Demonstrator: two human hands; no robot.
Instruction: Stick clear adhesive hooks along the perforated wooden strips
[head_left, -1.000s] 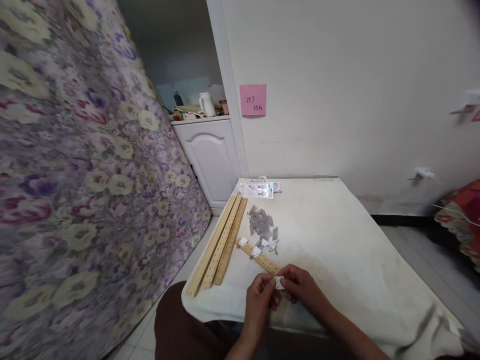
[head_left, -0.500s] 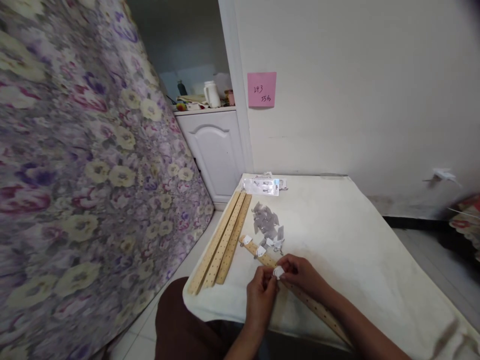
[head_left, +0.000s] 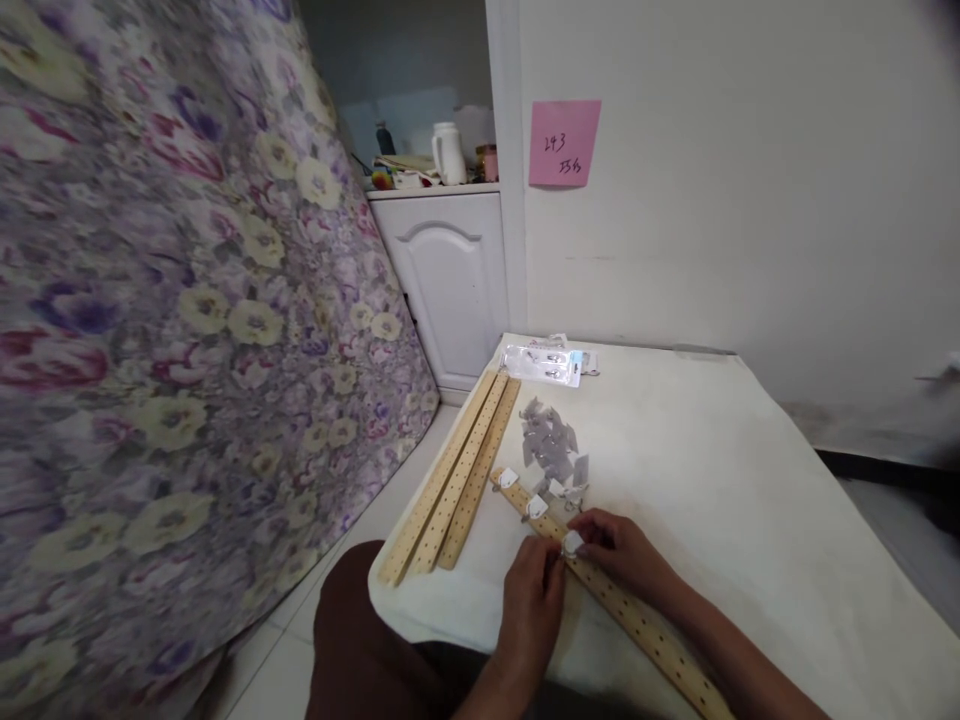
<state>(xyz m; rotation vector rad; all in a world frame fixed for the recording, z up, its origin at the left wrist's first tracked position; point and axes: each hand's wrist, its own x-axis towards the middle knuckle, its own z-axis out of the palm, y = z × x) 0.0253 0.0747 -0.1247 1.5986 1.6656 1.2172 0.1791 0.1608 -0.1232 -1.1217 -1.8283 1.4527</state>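
Note:
A long wooden strip with rows of holes (head_left: pixel 637 625) lies slantwise across the front of the table. Two white hooks (head_left: pixel 508 479) sit along its far end. My right hand (head_left: pixel 619 545) pinches a third white hook (head_left: pixel 573 543) against the strip. My left hand (head_left: pixel 534 585) is closed at the strip's near-left edge beside that hook, its fingertips partly hidden; what they grip, if anything, I cannot make out. Just beyond the hands lies a heap of small grey translucent pieces (head_left: pixel 549 440), with some white hooks (head_left: pixel 574 493) at its near edge.
Several more perforated wooden strips (head_left: pixel 461 480) lie side by side along the table's left edge. Clear plastic packaging (head_left: pixel 541 364) rests at the back. A floral curtain (head_left: pixel 225 350) hangs at the left, and a white cabinet (head_left: pixel 454 285) stands behind.
The view has shifted, so the table contents appear slightly farther right. Both hands stay at the third hook, and the left fingers have curled lower beside the strip.

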